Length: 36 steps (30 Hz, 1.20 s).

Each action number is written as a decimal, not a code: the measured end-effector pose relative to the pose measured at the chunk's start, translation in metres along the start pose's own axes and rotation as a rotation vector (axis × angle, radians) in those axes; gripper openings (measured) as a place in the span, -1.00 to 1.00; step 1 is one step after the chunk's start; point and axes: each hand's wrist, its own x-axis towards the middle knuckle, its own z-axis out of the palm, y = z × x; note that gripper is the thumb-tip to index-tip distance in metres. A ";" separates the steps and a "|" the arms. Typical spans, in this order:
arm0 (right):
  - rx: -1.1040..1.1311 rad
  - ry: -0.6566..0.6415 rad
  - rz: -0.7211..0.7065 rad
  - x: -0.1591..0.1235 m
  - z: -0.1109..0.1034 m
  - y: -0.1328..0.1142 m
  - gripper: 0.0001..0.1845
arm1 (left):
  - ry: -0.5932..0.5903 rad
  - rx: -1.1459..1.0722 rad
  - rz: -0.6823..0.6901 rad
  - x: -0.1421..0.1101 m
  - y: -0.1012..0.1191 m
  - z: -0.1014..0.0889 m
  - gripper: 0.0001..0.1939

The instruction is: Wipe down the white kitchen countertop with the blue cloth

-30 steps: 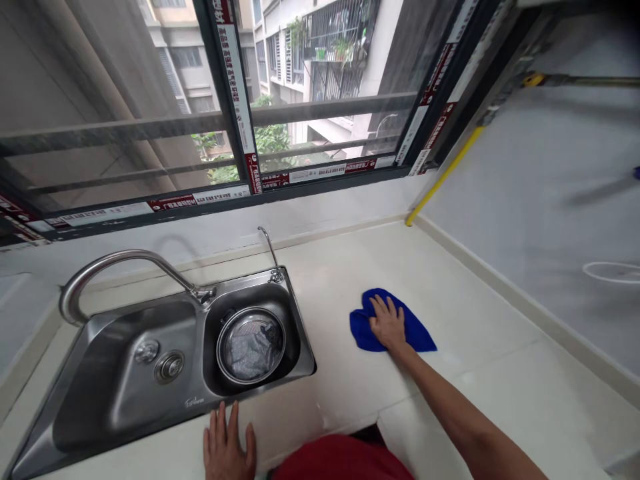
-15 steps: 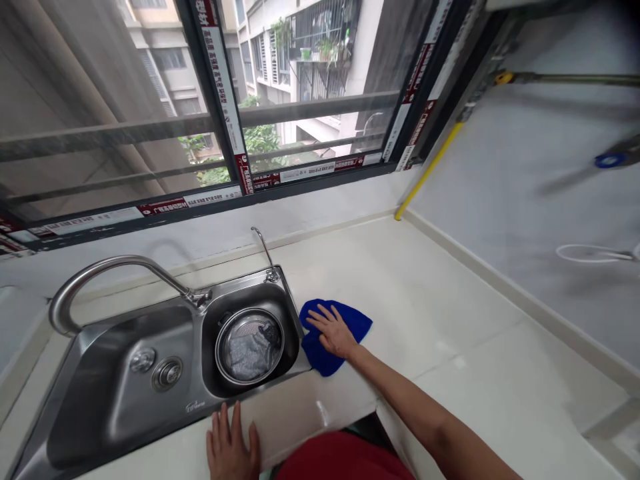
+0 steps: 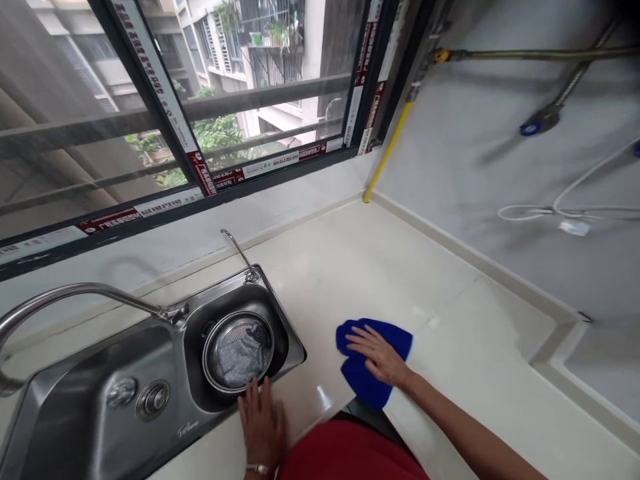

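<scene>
A blue cloth (image 3: 367, 381) lies spread on the pale countertop (image 3: 320, 267), to the right of the sink. My right hand (image 3: 377, 353) rests flat on top of it, fingers extended and pressing it down. The cloth's near corner reaches the counter's front edge. My left hand (image 3: 261, 417) lies with fingers spread at the front rim of the sink, close to the metal pot. It holds nothing.
The double-bowl steel sink (image 3: 75, 400) has a large curved faucet (image 3: 95, 288) and a thin spout (image 3: 237, 247). In its right bowl sits a metal pot (image 3: 206, 360) containing a grey cloth (image 3: 243, 357). A yellow pipe (image 3: 389, 150) stands in the corner by the window.
My right hand has slid the blue cloth rightward and nearer me, away from the sink edge. My left hand has shifted right along the front. The view has turned right.
</scene>
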 end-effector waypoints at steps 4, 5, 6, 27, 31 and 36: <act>-0.195 0.101 0.248 -0.071 -0.014 0.020 -0.30 | -0.016 -0.017 0.136 0.022 0.018 0.015 -0.48; -0.260 0.120 0.325 -0.090 -0.017 0.023 -0.29 | -0.017 -0.016 0.150 0.025 0.020 0.017 -0.48; -0.329 0.145 0.409 -0.109 -0.019 0.025 -0.30 | -0.016 -0.014 0.161 0.027 0.022 0.018 -0.48; -0.521 0.056 0.905 0.009 0.018 -0.041 -0.28 | -0.081 -0.112 0.170 0.037 0.032 0.003 -0.50; -0.447 0.050 0.785 0.047 0.023 -0.066 -0.23 | -0.090 -0.130 0.165 0.036 0.033 0.003 -0.48; -0.324 0.020 0.701 0.082 0.032 -0.102 -0.18 | -0.108 -0.163 0.138 0.037 0.035 0.000 -0.48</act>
